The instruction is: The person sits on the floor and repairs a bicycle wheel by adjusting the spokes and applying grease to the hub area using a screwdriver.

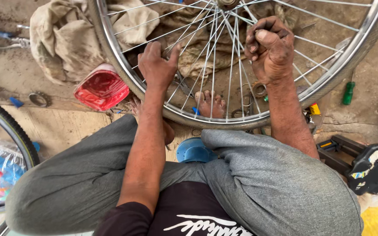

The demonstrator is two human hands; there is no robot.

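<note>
I found my right hand (270, 50) closed in a tight fist around a spoke (237, 48) near where the spokes crossed; whether a small tool sat inside the fist I could not tell. My left hand (156, 65) was half open, fingers spread and curled, its fingertips resting on the spokes on the opposite side of the bicycle wheel (127, 78). No object was held in it.

The wheel stood upright between my knees, bare of tyre, its steel rim resting on the ground just in front of my bare foot (211, 105). The hub (227, 3) was at the top edge of view, mostly cut off.

In my judgement the step in hand was working the spokes, either testing tension or lacing and seating them; it looked partway through, with all visible spokes already in place. The next move would call for a steady left hand on the rim side while the right turned or flexed one spoke at a time without bending it.

Beyond the wheel lay a dirty cloth (66, 39), a red plastic container (102, 89), pliers (5, 40) on the ground at the upper left, and a green-handled screwdriver (349, 92) at right. A tyred wheel (16, 131) stood at my left, and a blue stool (193, 150) showed beneath me.
</note>
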